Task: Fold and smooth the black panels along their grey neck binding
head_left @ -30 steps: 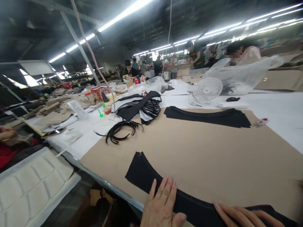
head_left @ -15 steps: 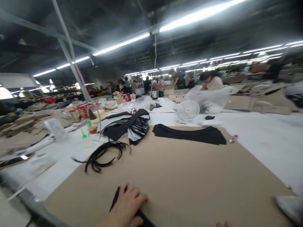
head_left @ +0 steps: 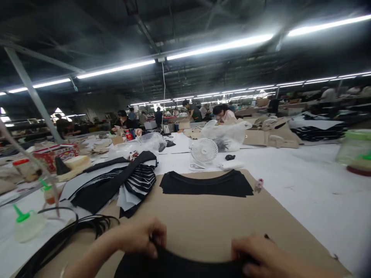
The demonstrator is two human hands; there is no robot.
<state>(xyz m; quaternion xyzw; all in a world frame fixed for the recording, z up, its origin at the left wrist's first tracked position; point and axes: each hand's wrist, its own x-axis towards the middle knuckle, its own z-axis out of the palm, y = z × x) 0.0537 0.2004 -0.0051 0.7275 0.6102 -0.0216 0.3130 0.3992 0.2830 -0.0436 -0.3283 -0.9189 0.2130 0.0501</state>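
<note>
Both my hands grip one curved black fabric piece (head_left: 176, 266) at the near edge of a brown paper sheet (head_left: 203, 220). My left hand (head_left: 143, 236) is closed, pinching the piece's upper left edge. My right hand (head_left: 255, 253) is closed on its upper right edge. Farther back on the paper lies a flat stack of similar black fabric pieces (head_left: 205, 183). To the left of the paper lies a heap of black and striped fabric pieces (head_left: 121, 181), with a bundle of black strips (head_left: 63, 235) nearer to me.
A small white fan (head_left: 204, 152) and a clear plastic bag (head_left: 226, 135) stand behind the paper. A green-capped bottle (head_left: 27, 226) sits at left, a green-lidded jar (head_left: 353, 150) at right. Other people work at far tables.
The view has swung right and levelled. My hands went from lying flat on the black piece to pinching its upper edge and lifting it.
</note>
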